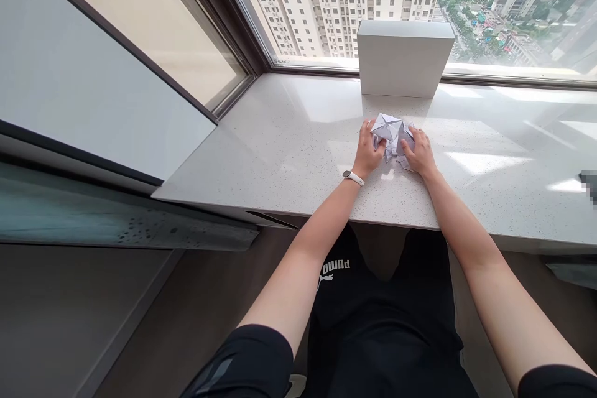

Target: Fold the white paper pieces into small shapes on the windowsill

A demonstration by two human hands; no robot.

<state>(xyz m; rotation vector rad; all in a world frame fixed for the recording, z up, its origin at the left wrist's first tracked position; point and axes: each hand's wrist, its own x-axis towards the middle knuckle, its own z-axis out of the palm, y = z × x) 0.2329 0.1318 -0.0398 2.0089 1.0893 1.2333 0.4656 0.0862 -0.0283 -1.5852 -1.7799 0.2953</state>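
Several folded white papers (387, 127), creased like origami, are bunched together on the pale speckled counter. One on top is a flat shape with crease lines crossing at its middle. My left hand (368, 148), with a white band at the wrist, curls round the left side of the bunch, thumb in front. From the right, my right hand (421, 150) closes its thumb and fingers on another folded paper (405, 138). Smaller pointed paper pieces show between and below the hands. How the pieces join cannot be made out.
A white box (405, 62) stands upright behind the papers, close to the window. The counter (280, 161) has its front edge just before my body. A dark, partly blurred object (588, 183) lies at the far right. Window frames (242, 25) bound the left side.
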